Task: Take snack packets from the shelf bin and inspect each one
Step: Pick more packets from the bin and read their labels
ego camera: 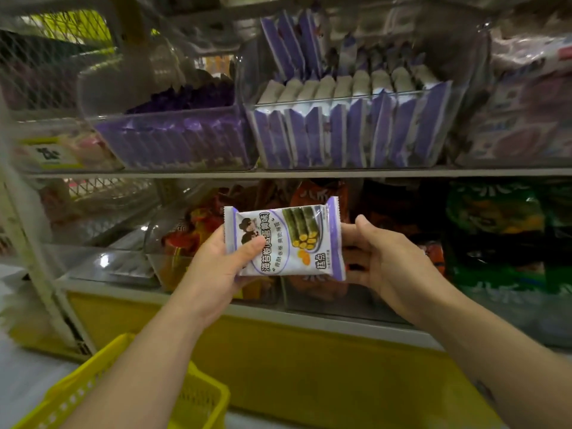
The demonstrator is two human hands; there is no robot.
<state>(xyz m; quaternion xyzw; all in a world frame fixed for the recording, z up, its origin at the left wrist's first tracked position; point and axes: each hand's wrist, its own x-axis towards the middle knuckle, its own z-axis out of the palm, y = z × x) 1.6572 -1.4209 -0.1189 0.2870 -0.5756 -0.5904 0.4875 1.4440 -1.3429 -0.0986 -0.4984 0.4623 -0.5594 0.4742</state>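
A white and purple snack packet [297, 239] with a seaweed-roll picture is held flat in front of the lower shelf, its printed face toward me. My left hand [216, 267] grips its left end, thumb on the front. My right hand [380, 258] holds its right end, fingers curled behind it. Above, a clear shelf bin [356, 97] on the upper shelf holds several matching purple and white packets standing in rows.
A second clear bin [173, 134] with darker purple packets stands left of the first. Orange and red bags [318, 193] and green bags [495, 236] fill the lower shelf. A yellow basket [130, 394] sits at the bottom left. The shelf base [309, 366] is yellow.
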